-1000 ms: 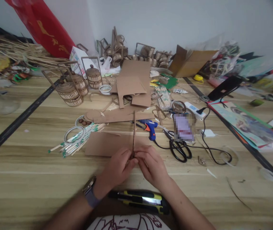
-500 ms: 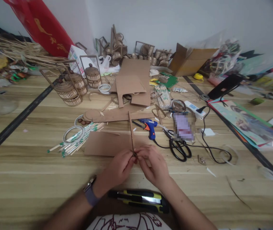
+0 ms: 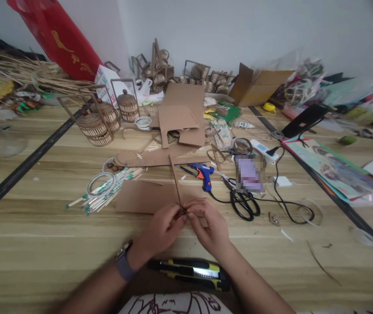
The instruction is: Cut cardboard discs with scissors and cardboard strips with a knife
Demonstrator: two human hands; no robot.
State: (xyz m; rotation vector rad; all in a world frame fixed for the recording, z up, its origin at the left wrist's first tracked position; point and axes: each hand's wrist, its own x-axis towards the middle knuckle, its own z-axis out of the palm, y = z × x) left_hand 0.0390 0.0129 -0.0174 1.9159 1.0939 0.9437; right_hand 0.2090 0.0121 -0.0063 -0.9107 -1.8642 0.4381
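Note:
Near the front centre, my left hand (image 3: 167,224) and my right hand (image 3: 207,222) meet, both with fingers pinched around the lower end of a thin brown strip (image 3: 176,183). The strip points up and away, above a flat cardboard piece (image 3: 140,196). My fingertips hide the strip's lower end. A blue glue gun (image 3: 206,175) lies just beyond my right hand, with black-handled scissors (image 3: 243,204) to its right. Yellow-and-black utility knives (image 3: 189,272) lie below my wrists.
Small lidded baskets (image 3: 95,127) stand at the back left. Green-tipped sticks (image 3: 104,192) and white rings (image 3: 101,184) lie left. Stacked cardboard (image 3: 181,98), an open box (image 3: 260,87) and a power strip (image 3: 264,150) are farther back. A black cord (image 3: 287,202) curls at right.
The upper end of the strip has tilted slightly to the left. Both hands keep their pinch at nearly the same place.

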